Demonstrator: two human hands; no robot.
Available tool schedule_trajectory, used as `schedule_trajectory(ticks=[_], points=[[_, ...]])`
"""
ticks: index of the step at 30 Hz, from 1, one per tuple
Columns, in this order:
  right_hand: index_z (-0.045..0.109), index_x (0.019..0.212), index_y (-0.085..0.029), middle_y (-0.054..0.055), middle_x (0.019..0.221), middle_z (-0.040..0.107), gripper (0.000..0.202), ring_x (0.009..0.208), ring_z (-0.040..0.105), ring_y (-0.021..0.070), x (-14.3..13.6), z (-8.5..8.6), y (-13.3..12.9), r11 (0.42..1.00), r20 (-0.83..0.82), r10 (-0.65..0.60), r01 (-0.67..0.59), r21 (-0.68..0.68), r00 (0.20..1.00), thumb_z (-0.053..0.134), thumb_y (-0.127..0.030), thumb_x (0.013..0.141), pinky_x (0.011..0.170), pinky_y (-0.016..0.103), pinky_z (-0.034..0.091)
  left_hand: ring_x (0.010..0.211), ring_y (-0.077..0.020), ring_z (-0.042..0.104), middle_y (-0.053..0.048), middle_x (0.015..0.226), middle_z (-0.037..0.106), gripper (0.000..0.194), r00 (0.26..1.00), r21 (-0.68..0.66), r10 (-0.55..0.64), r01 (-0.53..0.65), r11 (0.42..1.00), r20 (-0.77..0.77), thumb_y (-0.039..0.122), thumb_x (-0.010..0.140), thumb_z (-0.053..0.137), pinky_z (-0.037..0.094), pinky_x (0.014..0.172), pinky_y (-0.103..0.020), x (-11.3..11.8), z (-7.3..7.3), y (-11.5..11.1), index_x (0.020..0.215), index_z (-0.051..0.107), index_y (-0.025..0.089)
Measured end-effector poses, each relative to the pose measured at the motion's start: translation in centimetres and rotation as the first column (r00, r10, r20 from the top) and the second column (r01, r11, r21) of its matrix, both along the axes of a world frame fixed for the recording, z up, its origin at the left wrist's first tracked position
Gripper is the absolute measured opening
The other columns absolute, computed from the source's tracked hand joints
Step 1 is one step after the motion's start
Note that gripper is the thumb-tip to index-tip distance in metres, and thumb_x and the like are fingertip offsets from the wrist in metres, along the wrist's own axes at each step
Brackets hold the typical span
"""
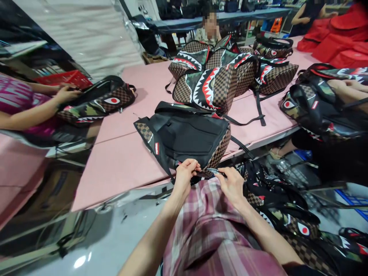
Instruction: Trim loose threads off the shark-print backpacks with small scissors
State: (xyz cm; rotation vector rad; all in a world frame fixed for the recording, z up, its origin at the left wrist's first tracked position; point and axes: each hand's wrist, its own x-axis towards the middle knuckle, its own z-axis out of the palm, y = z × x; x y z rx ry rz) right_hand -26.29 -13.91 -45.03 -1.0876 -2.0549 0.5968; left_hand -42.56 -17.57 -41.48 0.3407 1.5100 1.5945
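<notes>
Backpack (189,134) with illegible red label (156,148) has left hand (186,174) pinched at its edge, right hand (232,183) clutching snips (216,171)

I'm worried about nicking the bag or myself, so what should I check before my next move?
1. Snips in hand: ok, held in the right hand.
2. Left hand well away from the tips: not ok, they point toward its fingers, close by.
3. Bag supported: ok, it lies on the pink table, black panel up.
4. What the left fingers pinch: cannot tell, too small to make out at the bag's near edge.
5. Snips' blades open or shut: cannot tell.
6. Co-workers' hands out of the way: ok, the hands at left and right are at other bags.
</notes>
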Motion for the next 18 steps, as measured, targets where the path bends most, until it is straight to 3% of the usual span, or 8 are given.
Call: schedule_trajectory(ticks=[10,18], points=[[0.065,0.084,-0.019,0.003,0.078,0.067,0.017,0.073,0.054,0.0172,-1.22,-0.89,0.41,0.996,0.113,-0.008,-0.002,0.089,0.994,0.052,-0.031,0.085,0.067,0.028,0.036,0.048,-0.0051,0.052,0.000,0.060,0.061,0.032,0.999,0.003,0.045,-0.045,0.999,-0.001,0.035,0.052,0.074,0.032,0.045,-0.015,0.47,-0.17,0.08,0.066,0.056,0.012],[0.063,0.085,-0.019,0.004,0.078,0.065,0.018,0.074,0.052,0.0175,-1.31,-0.56,0.52,0.987,0.211,0.027,-0.060,0.150,0.977,0.049,-0.029,0.087,0.066,0.030,0.032,0.049,-0.0055,0.052,0.000,0.061,0.062,0.036,0.998,-0.004,0.055,-0.055,0.998,0.027,0.036,0.050,0.077,0.033,0.045,-0.015,0.72,-0.05,0.04,0.069,0.057,0.012]])
